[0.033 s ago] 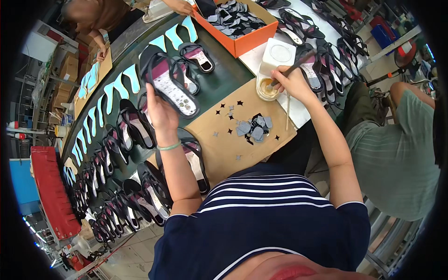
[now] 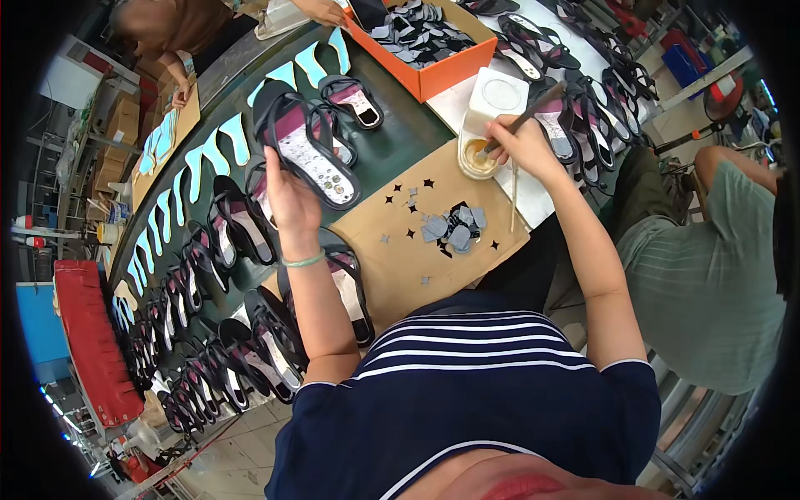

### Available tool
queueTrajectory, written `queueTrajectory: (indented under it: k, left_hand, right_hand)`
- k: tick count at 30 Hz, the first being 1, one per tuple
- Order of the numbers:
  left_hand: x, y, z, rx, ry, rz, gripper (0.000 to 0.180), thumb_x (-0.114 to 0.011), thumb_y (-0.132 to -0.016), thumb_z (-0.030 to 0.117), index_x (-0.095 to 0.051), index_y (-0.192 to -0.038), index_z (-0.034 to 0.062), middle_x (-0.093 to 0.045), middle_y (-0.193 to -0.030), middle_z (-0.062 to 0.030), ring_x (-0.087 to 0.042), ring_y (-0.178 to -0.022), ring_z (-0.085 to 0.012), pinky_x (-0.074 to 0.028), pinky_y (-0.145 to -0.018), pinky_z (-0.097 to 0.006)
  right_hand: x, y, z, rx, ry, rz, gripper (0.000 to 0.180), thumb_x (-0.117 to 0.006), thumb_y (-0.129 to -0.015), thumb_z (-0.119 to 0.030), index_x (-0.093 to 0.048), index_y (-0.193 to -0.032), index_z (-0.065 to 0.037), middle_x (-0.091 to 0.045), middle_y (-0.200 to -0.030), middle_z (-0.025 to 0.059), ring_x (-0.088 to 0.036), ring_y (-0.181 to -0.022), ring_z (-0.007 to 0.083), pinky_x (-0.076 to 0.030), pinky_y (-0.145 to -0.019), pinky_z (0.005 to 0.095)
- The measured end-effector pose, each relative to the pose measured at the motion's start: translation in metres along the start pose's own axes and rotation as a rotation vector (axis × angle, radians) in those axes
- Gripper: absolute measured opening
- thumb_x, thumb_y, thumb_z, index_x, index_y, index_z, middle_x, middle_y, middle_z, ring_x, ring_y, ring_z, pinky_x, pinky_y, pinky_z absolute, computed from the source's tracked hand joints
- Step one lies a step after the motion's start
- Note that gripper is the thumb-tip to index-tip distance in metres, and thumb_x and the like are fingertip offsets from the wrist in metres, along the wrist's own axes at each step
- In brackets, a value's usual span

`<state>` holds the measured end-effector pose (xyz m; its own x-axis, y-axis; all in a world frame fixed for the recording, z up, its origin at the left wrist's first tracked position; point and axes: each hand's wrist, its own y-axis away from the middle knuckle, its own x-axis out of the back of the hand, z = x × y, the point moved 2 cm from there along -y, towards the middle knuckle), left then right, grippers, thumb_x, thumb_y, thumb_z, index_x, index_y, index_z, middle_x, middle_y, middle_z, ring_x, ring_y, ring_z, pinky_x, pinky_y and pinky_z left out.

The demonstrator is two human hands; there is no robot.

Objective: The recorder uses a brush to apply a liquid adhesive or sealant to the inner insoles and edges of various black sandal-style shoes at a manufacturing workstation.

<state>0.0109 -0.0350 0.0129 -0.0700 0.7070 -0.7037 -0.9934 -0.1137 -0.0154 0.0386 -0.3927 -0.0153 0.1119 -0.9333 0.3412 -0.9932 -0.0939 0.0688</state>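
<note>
My left hand (image 2: 292,196) is closed on a black sandal (image 2: 308,154) with a white speckled footbed and a purple band, raised above the table and tilted. My right hand (image 2: 521,143) grips a dark-handled brush (image 2: 527,119). Its lower end reaches into an open plastic tub (image 2: 478,167) of yellowish paste, probably glue. Just beyond the tub is a white square container (image 2: 497,96) with a round lid. On the brown cardboard (image 2: 392,283) before me lie a pile of grey and black cut pieces (image 2: 458,227) and several small star-shaped scraps (image 2: 412,211).
Rows of similar sandals (image 2: 242,225) and pale blue-white strips (image 2: 200,167) cover the green table at left. An orange box (image 2: 458,71) of grey pieces stands at the back. More sandals (image 2: 583,108) lie at right. A person in green (image 2: 700,267) sits right; another (image 2: 167,42) works far left.
The sandal in my left hand has turned slightly and shifted a little to the right. The brush handle in my right hand has tilted a bit; its end stays in the tub.
</note>
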Motion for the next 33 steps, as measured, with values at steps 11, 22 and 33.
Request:
queueTrajectory:
  k: [11, 22, 33]
  left_hand:
    - [0.0, 0.002, -0.021, -0.133, -0.177, 0.051, 0.058, -0.029, -0.103, 0.05, -0.049, -0.133, 0.0047, -0.062, -0.121, -0.0098, -0.064, -0.102, -0.022, -0.054, -0.086, -0.034]
    - [-0.016, 0.007, -0.042, -0.116, -0.127, 0.149, 0.054, -0.031, -0.102, 0.055, -0.055, -0.12, 0.0106, -0.065, -0.099, -0.0034, -0.064, -0.08, -0.0139, -0.054, -0.069, -0.028]
    - [-0.023, 0.011, -0.079, 0.107, -0.087, 0.029, 0.068, -0.026, -0.097, 0.066, -0.055, -0.121, 0.0088, -0.065, -0.092, -0.0055, -0.063, -0.068, -0.0155, -0.054, -0.059, -0.029]
  right_hand:
    - [0.013, 0.013, -0.013, 0.004, -0.186, 0.174, 0.052, -0.059, -0.094, -0.043, -0.062, -0.075, 0.005, -0.064, -0.064, 0.0138, -0.063, -0.047, 0.0171, -0.047, -0.037, 0.0248]
    - [0.001, 0.053, 0.005, 0.099, -0.226, 0.259, 0.052, -0.052, -0.099, -0.038, -0.061, -0.075, 0.007, -0.063, -0.062, 0.0134, -0.065, -0.049, 0.021, -0.053, -0.042, 0.0295]
    - [0.021, 0.088, -0.1, 0.379, -1.122, -0.209, 0.031, -0.046, -0.096, -0.021, -0.059, -0.101, 0.007, -0.062, -0.105, 0.0246, -0.069, -0.089, 0.0289, -0.058, -0.078, 0.0386]
